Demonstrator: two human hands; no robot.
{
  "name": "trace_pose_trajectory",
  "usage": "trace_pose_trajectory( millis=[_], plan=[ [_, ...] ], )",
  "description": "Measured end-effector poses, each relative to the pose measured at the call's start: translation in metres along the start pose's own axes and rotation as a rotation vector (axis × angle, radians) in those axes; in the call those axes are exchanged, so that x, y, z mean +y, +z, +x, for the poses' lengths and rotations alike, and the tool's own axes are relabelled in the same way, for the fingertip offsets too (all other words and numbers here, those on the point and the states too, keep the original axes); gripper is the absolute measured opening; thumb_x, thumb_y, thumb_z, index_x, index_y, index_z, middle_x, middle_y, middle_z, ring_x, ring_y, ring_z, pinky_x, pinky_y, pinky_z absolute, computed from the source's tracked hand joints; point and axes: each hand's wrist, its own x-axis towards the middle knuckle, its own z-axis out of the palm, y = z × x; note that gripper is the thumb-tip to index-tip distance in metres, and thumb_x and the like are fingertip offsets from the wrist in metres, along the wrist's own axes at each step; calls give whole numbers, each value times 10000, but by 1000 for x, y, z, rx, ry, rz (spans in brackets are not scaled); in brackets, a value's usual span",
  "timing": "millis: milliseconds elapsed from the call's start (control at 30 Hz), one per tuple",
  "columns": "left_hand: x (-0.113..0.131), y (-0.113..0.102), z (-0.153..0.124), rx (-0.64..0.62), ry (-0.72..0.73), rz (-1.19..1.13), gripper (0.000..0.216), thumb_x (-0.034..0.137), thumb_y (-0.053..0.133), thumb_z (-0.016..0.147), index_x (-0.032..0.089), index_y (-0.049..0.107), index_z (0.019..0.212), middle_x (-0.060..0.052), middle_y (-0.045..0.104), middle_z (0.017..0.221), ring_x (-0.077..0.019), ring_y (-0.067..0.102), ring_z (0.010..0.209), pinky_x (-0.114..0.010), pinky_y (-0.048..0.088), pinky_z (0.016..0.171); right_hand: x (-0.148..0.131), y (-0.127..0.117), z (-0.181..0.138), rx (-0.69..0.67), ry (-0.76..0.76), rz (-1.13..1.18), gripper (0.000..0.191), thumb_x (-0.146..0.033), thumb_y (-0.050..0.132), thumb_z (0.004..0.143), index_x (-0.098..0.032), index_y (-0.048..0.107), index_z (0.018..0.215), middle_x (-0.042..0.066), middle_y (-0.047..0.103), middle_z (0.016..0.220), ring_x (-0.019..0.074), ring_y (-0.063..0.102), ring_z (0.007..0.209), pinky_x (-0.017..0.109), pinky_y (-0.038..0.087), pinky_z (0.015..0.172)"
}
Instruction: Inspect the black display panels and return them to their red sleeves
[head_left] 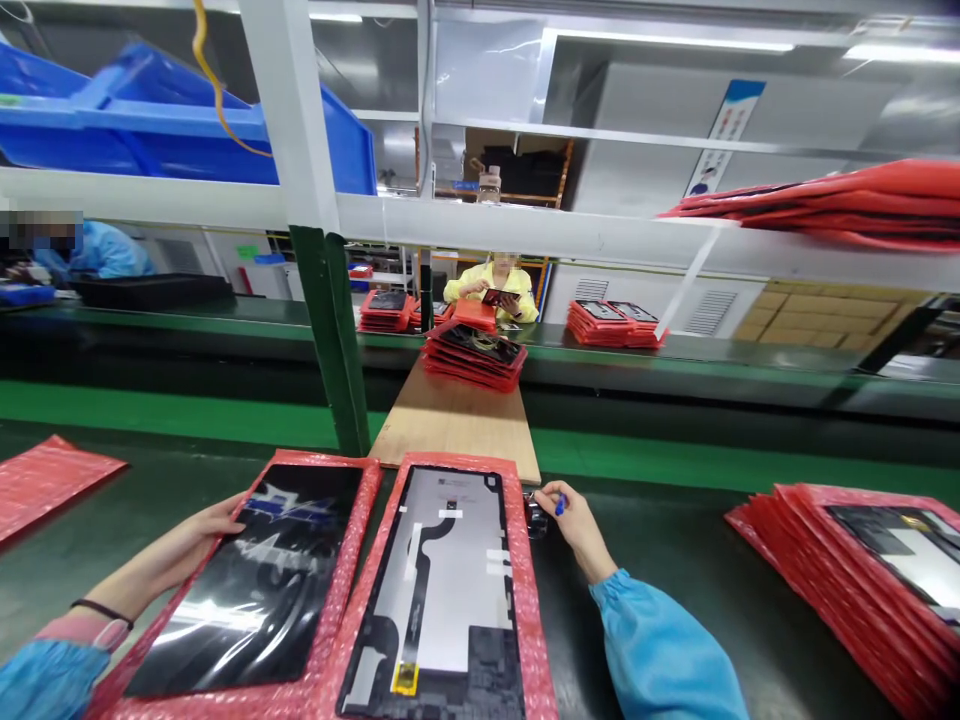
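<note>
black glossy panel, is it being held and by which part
The left hand holds the black panel at the upper part of its left edge; whether the red wrap is pinched too cannot be told.

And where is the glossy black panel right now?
In the head view, the black panel lies lower left on red bubble wrap, the left hand at its left edge, the silver-backed panel to its right.

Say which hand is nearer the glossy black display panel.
Left: the left hand touches the glossy panel at its left edge; the right hand is past the grey-backed panel.
</note>
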Motion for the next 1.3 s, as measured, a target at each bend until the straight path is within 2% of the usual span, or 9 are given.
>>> trace_pose_trajectory(
  millis=[167,367,467,567,667,800,900,1033,1300],
  plan=[
    [13,7,2,21,136,296,242,210,583,767,249,572,1006,96,730,680,-178,698,750,-301,507,778,-11,0,-11,38,-38,79,292,-328,602,913,-165,588,1155,73,627,1138,204,642,934,410,549,795],
    [32,14,5,167,279,558,237,221,691,630,218,616,855,8,730,760,-294,639,978,-337,435,914,-48,-1,-40,203,-199,244,255,-406,673,840,-192,611,963,54,694,1058,229,630,1060,404,484,933],
    [31,35,-1,177,366,592,270,259,712,593,210,626,844,-60,712,911,-332,566,1131,-343,386,982,-73,8,-68,94,-169,327,309,-518,619,840,-209,605,857,70,753,879,243,708,898,383,526,856],
    [29,67,-19,49,390,567,296,323,706,644,189,648,902,-75,694,889,-287,630,955,-344,447,900,-93,24,-99,-108,-68,356,440,-615,518,856,-183,602,843,109,738,658,261,720,632,387,562,645],
    [27,103,-46,-176,329,460,288,368,668,720,176,655,933,-44,669,778,-213,640,722,-316,506,695,-103,42,-122,-356,54,393,535,-708,405,855,-216,535,1021,62,717,638,199,665,485,273,475,452],
    [22,138,-77,-428,35,65,299,227,765,634,147,665,904,-50,659,838,-177,642,715,-320,511,718,-103,58,-135,-410,-13,134,418,-620,529,845,-212,520,755,-11,617,589,99,519,442,209,349,443],
    [18,149,-87,-435,-57,-24,307,158,767,606,141,677,899,-64,653,883,-202,656,768,-382,514,797,-100,63,-138,-336,-76,-108,342,-456,644,788,-217,477,611,-27,543,525,118,477,481,245,350,498],
    [15,148,-87,-401,-69,-24,302,118,734,609,147,687,907,-63,637,918,-191,643,765,-391,498,806,-95,66,-138,-275,-140,-312,314,-346,591,766,-238,395,545,-37,474,496,137,441,497,271,315,518],
    [13,147,-82,-364,-41,-9,335,109,726,593,159,696,923,-66,659,986,-159,611,796,-303,455,766,-98,67,-138,-284,-160,-338,289,-279,560,746,-233,377,527,-45,434,510,130,406,517,272,277,538]
  ],
)
